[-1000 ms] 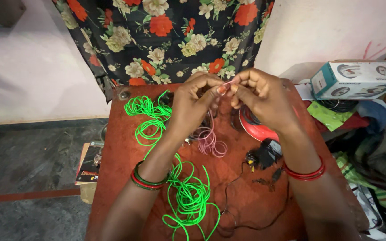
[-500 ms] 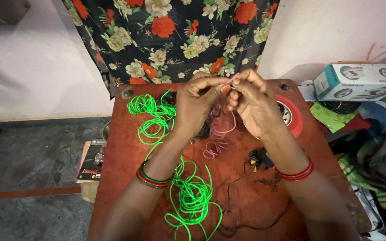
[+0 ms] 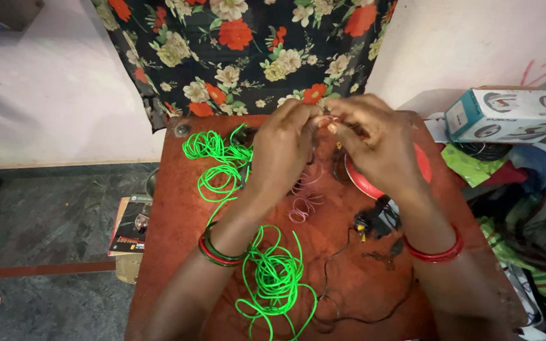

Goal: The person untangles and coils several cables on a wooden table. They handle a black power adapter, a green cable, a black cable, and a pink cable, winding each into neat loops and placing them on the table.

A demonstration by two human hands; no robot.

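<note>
- The left hand (image 3: 285, 148) and right hand (image 3: 377, 142) meet fingertip to fingertip above the far half of the bench (image 3: 172, 208). Both pinch the top end of a thin pink wire (image 3: 304, 203), so each grip is closed on it.
- The wire is held up close to the eyes, likely because its end is fine and needs both hands. Its loose loops hang down and rest on the bench just under the left hand.
- A long green cord (image 3: 273, 278) lies in two tangles, one near the far left corner and one beside the left forearm. It lies loose on the bench, apart from the fingers.
- A red round object (image 3: 421, 165) sits partly hidden under the right hand. A small black plug (image 3: 377, 220) with a thin black lead lies just near the right wrist.
- The bench is narrow. Its left edge drops to a dark floor, where a printed card (image 3: 127, 230) lies beside it.
- On the right, a white box (image 3: 507, 115) and piled cloth crowd the edge, leaving little room there.
- A flowered curtain (image 3: 248, 44) hangs just behind the far edge.
- The most open patch of bench is the near middle, between the forearms.
</note>
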